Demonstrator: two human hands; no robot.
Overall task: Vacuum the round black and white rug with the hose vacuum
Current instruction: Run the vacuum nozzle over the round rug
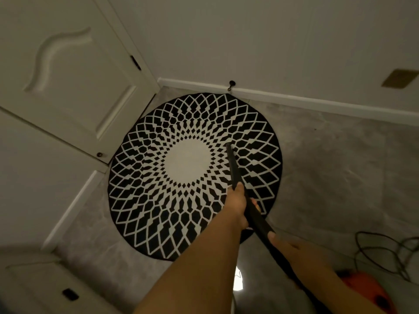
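Both hands grip the black vacuum wand (235,171): left hand (238,206) further forward, right hand (288,248) behind. Its tip lies on the round black and white rug (158,200), just right of the white centre. Vacuuming seems underway; next, the tip should probably sweep over the outer rings.

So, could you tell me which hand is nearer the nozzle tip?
Left. The left hand grips the black wand closer to its nozzle tip; the right hand holds it farther back.
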